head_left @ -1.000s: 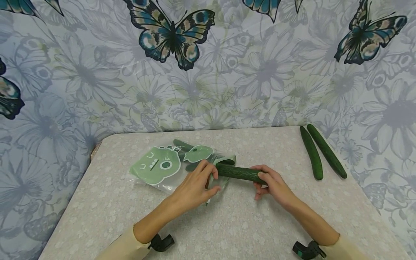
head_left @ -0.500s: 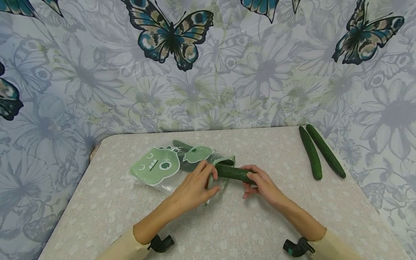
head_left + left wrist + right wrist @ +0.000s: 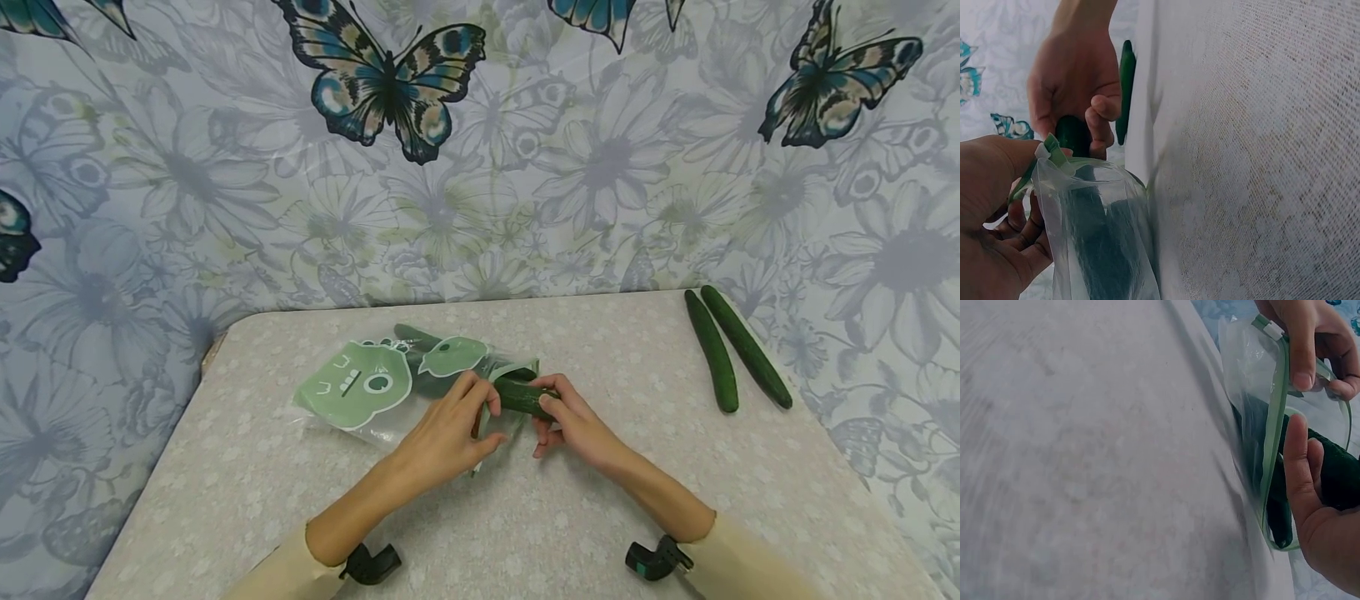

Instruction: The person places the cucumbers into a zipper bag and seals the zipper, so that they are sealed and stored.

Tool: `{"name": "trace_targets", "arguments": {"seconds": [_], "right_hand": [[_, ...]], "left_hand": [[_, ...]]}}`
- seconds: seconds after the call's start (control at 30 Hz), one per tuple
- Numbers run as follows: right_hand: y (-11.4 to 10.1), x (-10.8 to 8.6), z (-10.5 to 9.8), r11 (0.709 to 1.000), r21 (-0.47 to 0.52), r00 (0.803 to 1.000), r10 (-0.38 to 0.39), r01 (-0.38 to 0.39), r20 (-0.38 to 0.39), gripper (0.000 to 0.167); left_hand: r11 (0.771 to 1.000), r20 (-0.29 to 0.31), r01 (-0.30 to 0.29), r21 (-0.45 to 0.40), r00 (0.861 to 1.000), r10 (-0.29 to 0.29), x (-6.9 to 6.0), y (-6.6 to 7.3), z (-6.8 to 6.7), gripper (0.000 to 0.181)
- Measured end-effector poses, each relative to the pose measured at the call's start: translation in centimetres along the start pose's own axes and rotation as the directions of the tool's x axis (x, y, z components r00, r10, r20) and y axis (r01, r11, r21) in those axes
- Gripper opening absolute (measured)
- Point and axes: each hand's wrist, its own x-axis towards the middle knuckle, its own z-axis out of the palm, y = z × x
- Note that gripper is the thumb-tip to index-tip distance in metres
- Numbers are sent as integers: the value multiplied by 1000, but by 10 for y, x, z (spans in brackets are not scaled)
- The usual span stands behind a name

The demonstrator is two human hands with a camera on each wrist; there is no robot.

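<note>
Left hand (image 3: 442, 425) and right hand (image 3: 573, 421) were both pinching: the left, the green rim (image 3: 1275, 425) of a clear plastic bag (image 3: 352, 396) on the bench (image 3: 637, 333); the right, the outer end of a long dark-green cucumber (image 3: 521, 399) partly inside. It seemed stiff, fairly weighty, perhaps slick, best held there; the limp bag, by its rim.

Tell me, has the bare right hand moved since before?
Yes. In the head view, the bare right hand moved left, toward the clear plastic bag with green prints, away from the two long dark-green cucumbers at right.
</note>
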Motion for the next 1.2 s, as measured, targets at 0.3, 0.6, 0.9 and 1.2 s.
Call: {"name": "trace_targets", "arguments": {"seconds": [0.3,0.6,0.9,1.2], "right_hand": [[-4,12,8,988,-152,1000,26,-24,14,39],[-7,4,-2,843,-538,1000,-5,-9,-24,41],[-9,-5,-8,859,-511,988,-54,-28,-146,36],[-10,10,1,935,-354,988,-49,-7,-147,41]], "left_hand": [[1000,-7,-5,-2,1000,5,0,0,0,38],[1000,-1,-6,-2,1000,6,0,0,-1,36],[1000,-10,-13,-7,1000,12,1,1,-2,38],[999,4,-13,-31,1000,13,2,1,-3,35]]}}
